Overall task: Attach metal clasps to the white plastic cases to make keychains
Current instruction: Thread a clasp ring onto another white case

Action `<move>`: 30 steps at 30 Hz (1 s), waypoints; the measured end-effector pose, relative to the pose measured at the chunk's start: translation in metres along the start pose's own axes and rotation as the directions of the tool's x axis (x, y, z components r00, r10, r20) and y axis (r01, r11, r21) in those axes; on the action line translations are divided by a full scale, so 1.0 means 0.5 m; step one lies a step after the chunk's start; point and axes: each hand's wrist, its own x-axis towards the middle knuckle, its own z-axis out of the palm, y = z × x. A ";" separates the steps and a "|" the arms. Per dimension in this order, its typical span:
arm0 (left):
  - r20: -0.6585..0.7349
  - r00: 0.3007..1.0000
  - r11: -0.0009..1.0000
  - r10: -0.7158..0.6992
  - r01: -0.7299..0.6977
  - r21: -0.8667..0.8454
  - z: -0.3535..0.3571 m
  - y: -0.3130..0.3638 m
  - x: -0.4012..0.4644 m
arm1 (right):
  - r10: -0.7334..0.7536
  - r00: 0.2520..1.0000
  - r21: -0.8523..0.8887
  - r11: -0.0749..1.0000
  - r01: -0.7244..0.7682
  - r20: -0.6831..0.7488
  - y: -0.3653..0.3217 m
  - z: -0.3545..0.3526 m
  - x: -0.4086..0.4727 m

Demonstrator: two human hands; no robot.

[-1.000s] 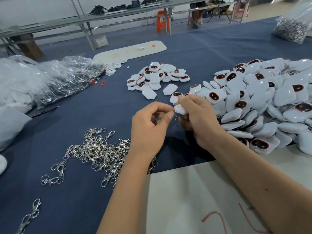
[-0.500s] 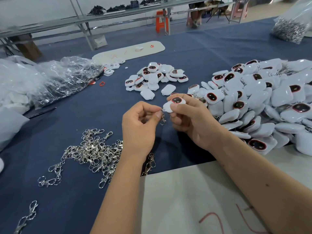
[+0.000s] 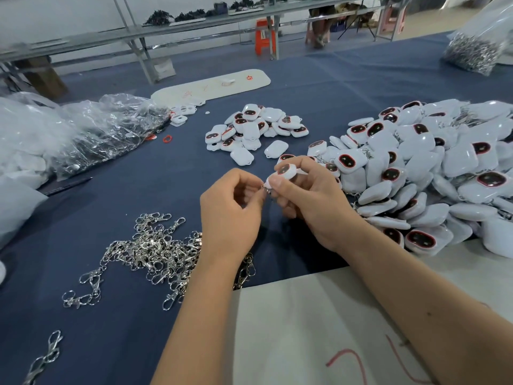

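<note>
**Trainee:** Hands first: what is each one doing, and why are they held up off the blue cloth surface (image 3: pixel 138 190)?

**Instructor:** Right hand (image 3: pixel 311 201) grips one white rounded plastic case with a dark red-rimmed window (image 3: pixel 286 172), thumb and curled fingers (image 3: pixel 277 184) pinching its lower end. Window side faces up and away, so the attachment end points toward the left hand (image 3: pixel 230 215). Left-hand fingers are curled, with thumb and forefinger tips pressed together on a small silver metal clasp ring (image 3: pixel 263 187) right at the case's edge. Holding both above the surface likely gives room to turn the ring through the case's loop. Whether the ring is already threaded cannot be told; it is too small.

**Trainee:** Why are the heaps laid out this way?

**Instructor:** Supply sits within reach of each hand, judging by position. Loose pile of silver swivel clasps (image 3: pixel 155 251) lies just beside the left forearm. Large heap of white cases (image 3: pixel 444 168) lies to the right; metal rings show among them, so these are probably finished keychains. Smaller group of white cases (image 3: pixel 255 129) lies farther ahead.

**Trainee:** Counts?

**Instructor:** One case in hand, one clasp being worked. Smaller group: roughly twenty cases. Large heap: many dozens, too overlapped to count. Clasps: several dozen tangled together, plus one stray pair near the lower left corner (image 3: pixel 44 357). Two clear plastic bags, one left (image 3: pixel 97 129), one far right (image 3: pixel 477 48).
</note>
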 end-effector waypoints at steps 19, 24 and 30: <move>0.015 0.957 0.811 -0.290 0.254 -0.527 -0.003 0.007 0.002 | 0.126 0.987 0.192 0.971 -0.144 0.104 -0.006 0.005 0.002; -0.028 0.981 0.937 -0.191 0.174 -0.304 -0.005 -0.002 0.006 | 0.100 0.992 0.189 0.976 -0.112 0.072 -0.005 0.005 0.000; 0.019 1.000 0.992 -0.006 0.004 0.125 -0.017 -0.014 0.007 | -0.015 0.998 -0.094 0.995 0.020 0.057 0.007 0.009 -0.005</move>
